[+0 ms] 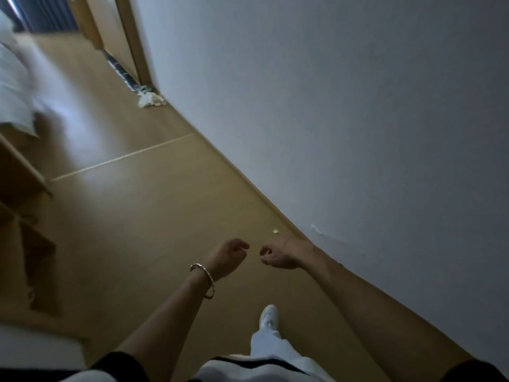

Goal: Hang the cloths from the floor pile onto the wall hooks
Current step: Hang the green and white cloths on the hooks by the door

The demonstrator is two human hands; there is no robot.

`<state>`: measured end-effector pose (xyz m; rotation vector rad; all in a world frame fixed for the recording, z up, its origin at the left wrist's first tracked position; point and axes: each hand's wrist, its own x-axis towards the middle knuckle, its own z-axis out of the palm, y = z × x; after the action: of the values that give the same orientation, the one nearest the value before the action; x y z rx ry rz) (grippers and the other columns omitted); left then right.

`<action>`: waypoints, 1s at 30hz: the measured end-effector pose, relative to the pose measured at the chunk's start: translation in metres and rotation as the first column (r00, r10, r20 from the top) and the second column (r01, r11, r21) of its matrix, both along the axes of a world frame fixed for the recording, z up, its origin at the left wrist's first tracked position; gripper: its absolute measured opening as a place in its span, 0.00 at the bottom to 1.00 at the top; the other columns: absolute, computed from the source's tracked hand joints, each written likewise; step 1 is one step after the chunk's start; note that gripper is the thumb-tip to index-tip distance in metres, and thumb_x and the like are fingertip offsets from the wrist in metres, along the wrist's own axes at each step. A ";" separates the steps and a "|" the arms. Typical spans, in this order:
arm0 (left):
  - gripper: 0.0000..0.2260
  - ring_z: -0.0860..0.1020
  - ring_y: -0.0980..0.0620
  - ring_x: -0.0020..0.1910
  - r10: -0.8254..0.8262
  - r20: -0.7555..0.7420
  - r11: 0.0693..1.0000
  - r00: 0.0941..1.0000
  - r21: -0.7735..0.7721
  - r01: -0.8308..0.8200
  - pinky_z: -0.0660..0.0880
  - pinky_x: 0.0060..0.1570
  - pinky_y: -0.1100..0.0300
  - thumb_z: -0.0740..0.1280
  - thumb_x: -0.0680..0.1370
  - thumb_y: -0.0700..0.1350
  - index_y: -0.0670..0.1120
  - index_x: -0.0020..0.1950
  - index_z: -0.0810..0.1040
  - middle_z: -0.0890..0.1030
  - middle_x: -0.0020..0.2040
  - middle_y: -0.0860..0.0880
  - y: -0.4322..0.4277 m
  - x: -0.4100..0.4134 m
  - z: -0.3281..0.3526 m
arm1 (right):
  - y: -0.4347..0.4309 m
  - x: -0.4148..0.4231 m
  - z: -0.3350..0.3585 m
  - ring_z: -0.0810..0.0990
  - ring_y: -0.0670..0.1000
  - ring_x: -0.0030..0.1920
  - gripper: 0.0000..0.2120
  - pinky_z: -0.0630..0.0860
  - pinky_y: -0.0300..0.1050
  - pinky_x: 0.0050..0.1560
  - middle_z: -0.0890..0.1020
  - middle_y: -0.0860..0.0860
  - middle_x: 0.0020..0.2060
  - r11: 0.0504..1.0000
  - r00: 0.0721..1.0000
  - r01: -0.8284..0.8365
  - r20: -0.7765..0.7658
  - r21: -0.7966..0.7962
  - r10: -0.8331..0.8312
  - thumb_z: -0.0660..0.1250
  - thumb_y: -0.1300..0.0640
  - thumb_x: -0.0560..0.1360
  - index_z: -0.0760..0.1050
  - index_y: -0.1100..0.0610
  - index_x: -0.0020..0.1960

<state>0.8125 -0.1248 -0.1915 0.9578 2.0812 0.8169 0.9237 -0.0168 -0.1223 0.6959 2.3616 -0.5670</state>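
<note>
Hovering left hand (230, 253), right hand (278, 257); one pile (151, 100)

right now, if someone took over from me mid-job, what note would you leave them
Left hand: empty, fingers loosely curled.
Right hand: empty, likewise; the two are held out apart, over the floor.
Cloth pile: pale heap on the floor ahead, at the foot of the wall by the door frame.
Done: nothing seen hung; no hooks in view.
Left: probably walk to the pile, pick up a cloth, find the hooks.
</note>
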 end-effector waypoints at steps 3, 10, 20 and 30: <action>0.10 0.72 0.52 0.39 0.144 0.039 0.990 0.989 -0.020 -0.143 0.69 0.35 0.64 0.61 0.78 0.37 0.39 0.57 0.78 0.76 0.42 0.45 -0.010 -0.034 0.003 | 0.008 -0.048 0.002 0.73 0.55 0.65 0.20 0.70 0.47 0.62 0.72 0.54 0.69 0.994 0.994 -0.109 0.001 0.008 0.109 0.56 0.53 0.81 0.67 0.55 0.72; 0.12 0.70 0.56 0.34 0.271 -0.023 0.959 0.962 -0.077 -0.272 0.65 0.27 0.73 0.60 0.78 0.37 0.38 0.60 0.76 0.75 0.42 0.45 0.025 -0.094 0.012 | 0.056 -0.136 -0.003 0.72 0.55 0.66 0.20 0.69 0.46 0.61 0.72 0.54 0.69 0.965 0.964 -0.263 -0.029 -0.010 0.263 0.55 0.51 0.82 0.66 0.53 0.72; 0.11 0.78 0.51 0.53 0.304 -0.162 0.941 0.939 -0.103 -0.322 0.69 0.48 0.65 0.62 0.78 0.44 0.49 0.59 0.78 0.81 0.54 0.49 0.152 -0.169 0.055 | 0.241 -0.196 0.008 0.72 0.55 0.67 0.18 0.70 0.50 0.67 0.72 0.56 0.68 0.994 0.983 -0.098 -0.162 -0.044 0.089 0.56 0.55 0.81 0.69 0.57 0.70; 0.12 0.78 0.52 0.53 0.391 -0.139 0.883 0.910 -0.221 -0.414 0.71 0.52 0.62 0.61 0.78 0.46 0.52 0.59 0.77 0.81 0.53 0.50 0.173 -0.241 0.034 | 0.254 -0.294 -0.020 0.74 0.54 0.64 0.19 0.72 0.48 0.63 0.74 0.54 0.67 0.957 0.959 -0.273 -0.107 -0.101 0.262 0.57 0.55 0.81 0.70 0.57 0.70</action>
<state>0.5713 0.0478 -0.1571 0.4365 2.4371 0.7010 0.6300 0.2375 -0.1427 0.2963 2.4330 -0.6194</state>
